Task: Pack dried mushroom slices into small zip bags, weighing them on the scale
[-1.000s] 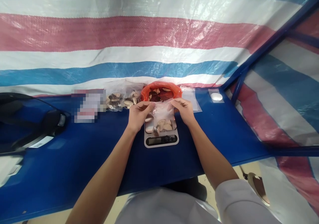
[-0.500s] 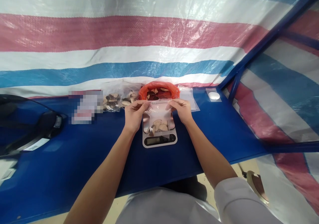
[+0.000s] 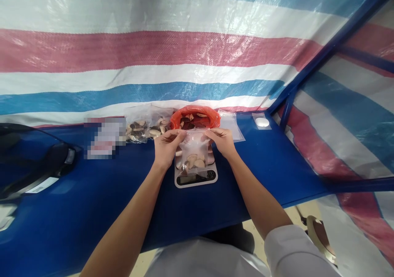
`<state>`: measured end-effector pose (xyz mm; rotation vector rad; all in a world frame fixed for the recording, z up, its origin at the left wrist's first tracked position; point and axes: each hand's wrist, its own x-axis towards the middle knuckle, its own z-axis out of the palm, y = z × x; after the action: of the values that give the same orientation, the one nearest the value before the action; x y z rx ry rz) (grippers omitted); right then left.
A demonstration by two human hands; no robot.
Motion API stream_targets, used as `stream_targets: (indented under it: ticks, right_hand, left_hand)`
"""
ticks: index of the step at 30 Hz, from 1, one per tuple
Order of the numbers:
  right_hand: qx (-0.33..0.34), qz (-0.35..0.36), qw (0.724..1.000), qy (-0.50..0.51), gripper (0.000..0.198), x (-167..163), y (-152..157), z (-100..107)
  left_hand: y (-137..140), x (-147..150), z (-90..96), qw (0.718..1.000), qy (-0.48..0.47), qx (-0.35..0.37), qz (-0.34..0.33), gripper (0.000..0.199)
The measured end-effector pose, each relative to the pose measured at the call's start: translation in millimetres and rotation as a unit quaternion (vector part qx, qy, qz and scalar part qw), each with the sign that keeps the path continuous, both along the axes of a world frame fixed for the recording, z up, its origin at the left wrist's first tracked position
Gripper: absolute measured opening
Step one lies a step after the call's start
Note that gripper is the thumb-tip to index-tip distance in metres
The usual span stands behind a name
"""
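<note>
Centrally in frame: bag (image 3: 193,145) overlapping scale (image 3: 197,183); left hand (image 3: 166,146) and right hand (image 3: 223,141) pinching the bag's mouth (image 3: 195,130). Possible hazard: slices (image 3: 195,161) spilling, should either pinch be slipping while that mouth, closure unclear, is gaping.

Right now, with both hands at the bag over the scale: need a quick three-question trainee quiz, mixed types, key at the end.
1. Multiple choice. What do the left hand and right hand pinch?
A) A spoon handle
B) The top edge of a clear bag with pale slices in it
C) A knife

2. True or false: the orange bag sits farther off than the scale.

3. Short answer. As the person sees it, on which side of the orange bag are the two filled bags?

Key: 1. B; 2. True; 3. Left.
</note>
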<state>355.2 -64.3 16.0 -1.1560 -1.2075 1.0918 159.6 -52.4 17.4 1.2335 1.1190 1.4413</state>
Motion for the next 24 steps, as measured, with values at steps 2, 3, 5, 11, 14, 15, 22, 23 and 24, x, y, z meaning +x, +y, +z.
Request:
stream_targets:
  ticks: [2,3,5,11,14,15,22,23,24]
  right_hand:
    - [-0.011,-0.002,1.000,0.004,0.038,-0.6,-0.2,-0.5]
    - [-0.017,-0.004,1.000,0.004,0.038,-1.1,-0.2,-0.9]
    - [-0.021,-0.004,1.000,0.000,0.039,-2.4,0.2,-1.9]
    - [0.043,0.012,0.999,-0.026,0.034,-5.4,2.3,-3.8]
    - [0.033,0.009,0.999,-0.026,0.034,-4.8,2.1,-5.9]
    - [0.032,0.004,0.999,-0.027,0.034,-4.5,1.9,-6.8]
    - [0.045,-0.005,0.998,-0.048,0.036,-5.1,0.3,-9.0]
    - [0.048,-0.005,0.998,-0.046,0.036,-5.6,0.1,-8.7]
    - [0.052,-0.005,0.998,-0.043,0.036,-6.2,0.0,-8.5]
  left_hand:
    - [-0.7,0.0,0.7,1.000,-0.003,-0.005,-0.007,0.032]
    - [-0.7,-0.2,0.6,1.000,-0.004,-0.005,-0.009,0.031]
    - [-0.4,-0.6,-0.3,1.000,-0.005,0.001,-0.009,0.029]
    - [0.3,-0.8,-3.4,1.000,0.017,0.014,-0.011,0.023]
    - [0.0,-0.1,-4.1,1.000,0.019,0.014,-0.008,0.023]
    - [-0.1,0.1,-4.0,1.000,0.023,0.009,-0.007,0.023]
    - [-1.9,-0.5,1.1,0.999,0.037,-0.009,-0.014,0.026]
    - [-2.0,-0.5,1.8,0.999,0.040,-0.006,-0.016,0.026]
    - [-2.0,-0.4,2.2,0.999,0.041,-0.005,-0.018,0.025]
